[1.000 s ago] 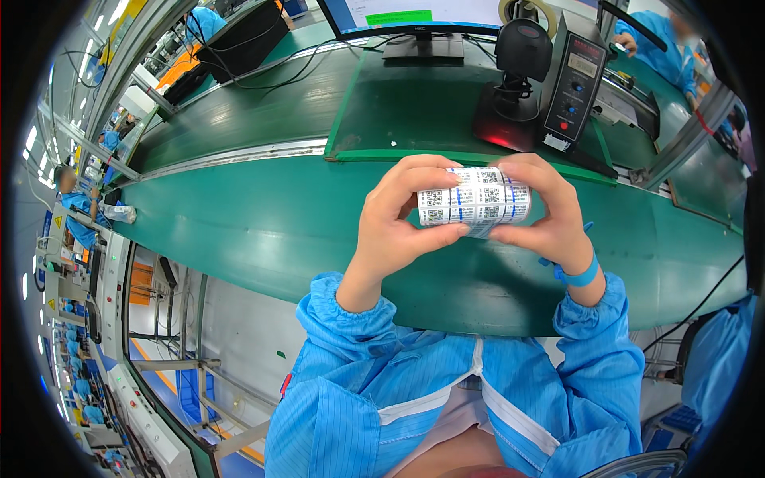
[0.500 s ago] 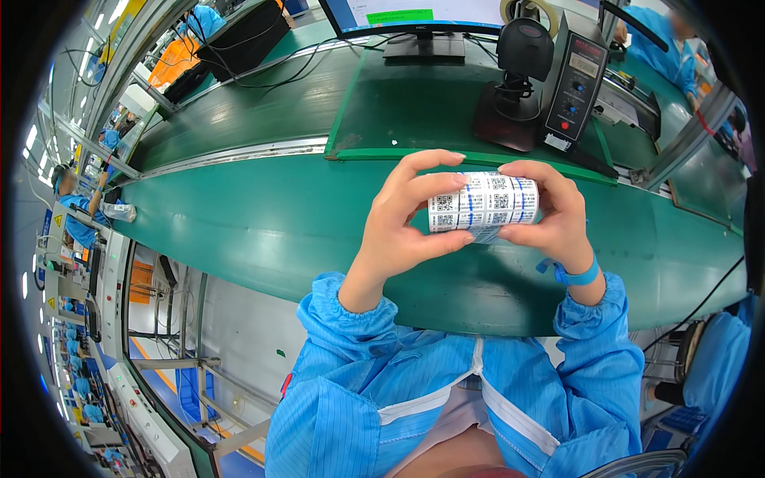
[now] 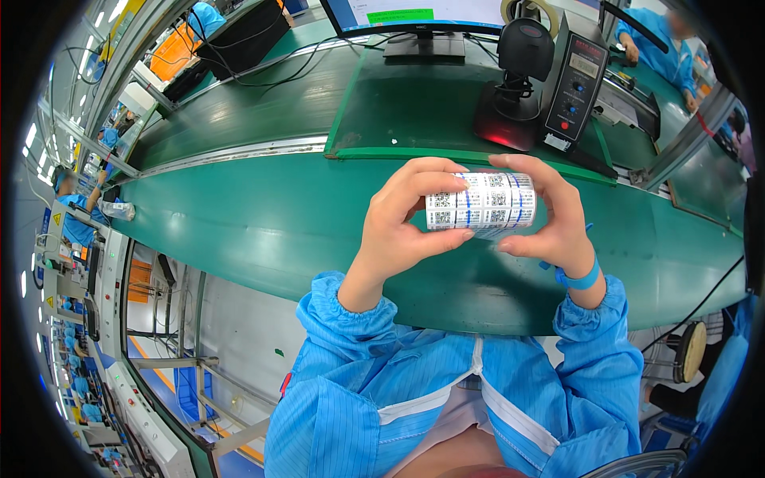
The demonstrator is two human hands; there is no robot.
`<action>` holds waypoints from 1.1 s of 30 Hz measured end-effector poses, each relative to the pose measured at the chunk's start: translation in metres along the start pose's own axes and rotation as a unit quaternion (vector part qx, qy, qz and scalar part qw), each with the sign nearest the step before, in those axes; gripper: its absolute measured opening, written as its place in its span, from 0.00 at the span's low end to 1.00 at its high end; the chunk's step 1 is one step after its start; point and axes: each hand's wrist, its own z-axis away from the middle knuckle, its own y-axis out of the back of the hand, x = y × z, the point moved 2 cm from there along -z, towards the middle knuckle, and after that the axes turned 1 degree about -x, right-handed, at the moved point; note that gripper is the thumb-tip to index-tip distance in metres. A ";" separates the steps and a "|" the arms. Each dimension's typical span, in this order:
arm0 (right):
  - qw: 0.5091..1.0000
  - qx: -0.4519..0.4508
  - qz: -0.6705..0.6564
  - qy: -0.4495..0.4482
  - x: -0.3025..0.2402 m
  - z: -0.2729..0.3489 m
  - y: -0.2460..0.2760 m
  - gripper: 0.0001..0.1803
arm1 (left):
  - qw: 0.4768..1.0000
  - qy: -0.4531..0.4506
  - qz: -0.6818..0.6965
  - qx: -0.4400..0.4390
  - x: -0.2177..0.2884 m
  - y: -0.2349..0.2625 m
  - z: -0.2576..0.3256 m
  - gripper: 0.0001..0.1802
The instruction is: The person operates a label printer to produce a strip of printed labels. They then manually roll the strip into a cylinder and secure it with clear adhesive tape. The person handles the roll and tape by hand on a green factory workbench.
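Both hands on a roll of printed barcode labels (image 3: pixel 480 205), held level above the green conveyor belt (image 3: pixel 263 223). Left hand (image 3: pixel 402 219) pinches one end, right hand (image 3: pixel 550 211) wraps the other. Black barcode scanner (image 3: pixel 518 80) well behind.

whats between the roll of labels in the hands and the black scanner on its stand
In the head view, only bare green belt and the raised dark green mat lie between the label roll and the scanner.
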 end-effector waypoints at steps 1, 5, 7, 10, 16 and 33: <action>1.000 -0.008 0.018 0.015 0.000 0.000 0.001 0.34 | 1.000 0.002 0.005 -0.002 0.000 0.000 0.000 0.27; 0.997 -0.022 0.054 0.043 0.002 0.001 0.002 0.31 | 0.999 0.022 0.027 -0.015 -0.003 0.001 0.002 0.28; 0.999 -0.011 0.031 0.028 0.003 0.003 0.000 0.29 | 0.998 0.044 0.044 -0.021 -0.005 0.002 0.003 0.28; 1.000 -0.007 0.012 -0.003 0.006 0.005 -0.001 0.29 | 0.994 0.072 0.082 -0.018 -0.008 0.002 0.004 0.29; 1.000 -0.008 -0.018 -0.021 0.005 0.005 -0.001 0.29 | 0.996 0.050 0.080 -0.002 -0.003 -0.001 0.003 0.29; 0.994 -0.005 0.067 0.083 0.001 -0.001 -0.001 0.30 | 0.998 0.035 0.050 -0.006 -0.007 -0.001 0.003 0.26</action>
